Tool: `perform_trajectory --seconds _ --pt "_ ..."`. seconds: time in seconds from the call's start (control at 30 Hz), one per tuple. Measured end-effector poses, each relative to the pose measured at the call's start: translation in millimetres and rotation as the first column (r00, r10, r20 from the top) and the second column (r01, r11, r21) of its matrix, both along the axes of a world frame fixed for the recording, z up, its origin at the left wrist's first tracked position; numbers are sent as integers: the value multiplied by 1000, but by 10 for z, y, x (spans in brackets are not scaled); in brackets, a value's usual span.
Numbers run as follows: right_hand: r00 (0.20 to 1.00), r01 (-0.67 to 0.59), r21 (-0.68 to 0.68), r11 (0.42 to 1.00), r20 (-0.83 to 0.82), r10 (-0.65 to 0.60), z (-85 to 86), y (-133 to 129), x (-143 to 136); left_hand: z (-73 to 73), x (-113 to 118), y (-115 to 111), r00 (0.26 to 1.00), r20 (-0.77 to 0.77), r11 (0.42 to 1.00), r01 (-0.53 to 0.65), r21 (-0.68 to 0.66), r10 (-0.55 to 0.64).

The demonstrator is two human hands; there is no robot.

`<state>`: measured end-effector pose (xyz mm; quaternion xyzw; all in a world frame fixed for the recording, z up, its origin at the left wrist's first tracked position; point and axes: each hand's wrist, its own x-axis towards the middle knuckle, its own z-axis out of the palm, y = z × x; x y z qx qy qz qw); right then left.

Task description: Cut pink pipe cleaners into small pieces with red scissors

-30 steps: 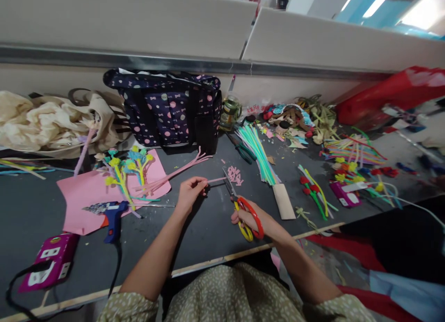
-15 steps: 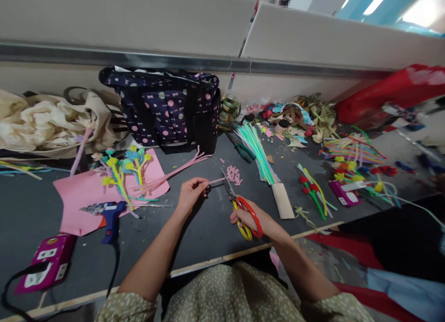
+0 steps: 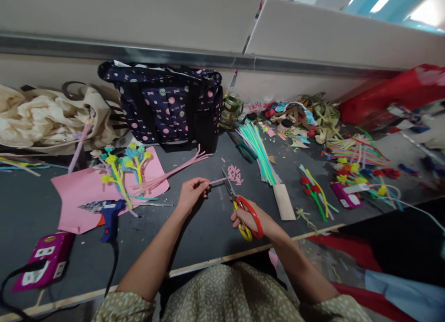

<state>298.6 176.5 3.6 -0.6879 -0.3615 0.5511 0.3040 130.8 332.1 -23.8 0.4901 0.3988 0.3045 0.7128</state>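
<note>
My left hand (image 3: 193, 192) pinches a thin pink pipe cleaner (image 3: 218, 180), whose free end points right. In my right hand (image 3: 248, 215) are scissors (image 3: 251, 217) with red and yellow handles. Their blades are parted around the tip of the pipe cleaner. A small heap of short pink cut pieces (image 3: 234, 174) lies just beyond the blades. Several longer pink pipe cleaners (image 3: 181, 167) rest on the table behind my left hand, reaching onto a pink sheet (image 3: 74, 192).
To the left are a blue glue gun (image 3: 111, 220), a purple power strip (image 3: 48, 257) and yellow-blue pipe-cleaner flowers (image 3: 120, 171). A dark patterned bag (image 3: 167, 109) stands behind. Right of the scissors lie green pliers (image 3: 245, 151), a bundle of green pipe cleaners (image 3: 260, 155) and red flowers (image 3: 311, 186).
The view has shifted very slightly. Both hands, the pipe cleaner and the scissors keep nearly the same positions, with the blades still parted at the pipe cleaner's end.
</note>
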Motion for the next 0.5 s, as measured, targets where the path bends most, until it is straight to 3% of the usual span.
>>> perform_trajectory --seconds 0.13,0.5 --pt "999 -45 -15 999 11 45 -12 -3 23 -14 5 7 1000 -13 1000 1 1 -1" --pt "989 -48 -196 979 127 73 255 143 -16 -10 2 8 999 -40 1000 2 15 -1"
